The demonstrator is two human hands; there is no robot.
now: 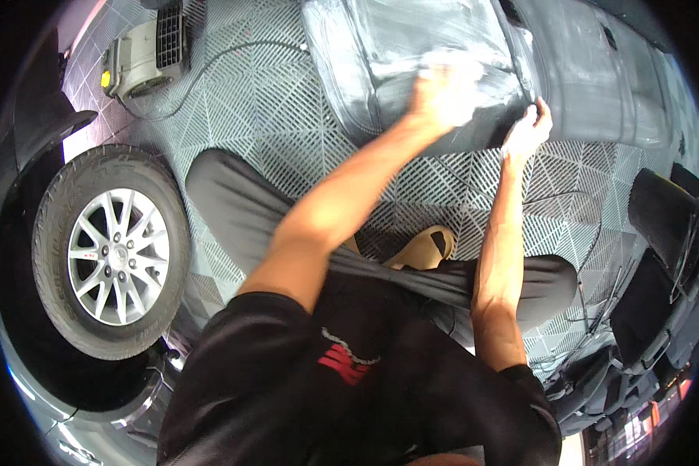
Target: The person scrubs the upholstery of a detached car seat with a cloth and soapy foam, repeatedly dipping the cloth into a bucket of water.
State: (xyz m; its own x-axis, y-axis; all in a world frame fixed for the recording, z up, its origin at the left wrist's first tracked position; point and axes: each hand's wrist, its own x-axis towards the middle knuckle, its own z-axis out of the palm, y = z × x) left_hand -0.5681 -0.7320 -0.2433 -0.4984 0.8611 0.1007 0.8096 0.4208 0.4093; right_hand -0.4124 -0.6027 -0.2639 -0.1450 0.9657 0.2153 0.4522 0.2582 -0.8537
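A grey vehicle seat point(442, 35) lies in front of me, its panels smeared with white foam. My left hand point(437, 96) presses on the panel nearest me, blurred by motion. It is shut on a white foamy wad point(463, 87), which looks like a cloth; the foam hides its exact shape. To the right, my right hand point(527, 131), also foam-covered, grips the near edge of the seat beside the dark gap between two sections. The right-hand section point(594, 87) has a duller surface with little foam.
A vehicle wheel point(119, 256) stands close on my left in a dark wheel arch. Farther off, an air blower point(148, 55) trails a black cable point(209, 64) over the grated floor tiles point(256, 110). Black seat parts point(646, 314) and loose cables point(594, 303) lie at right.
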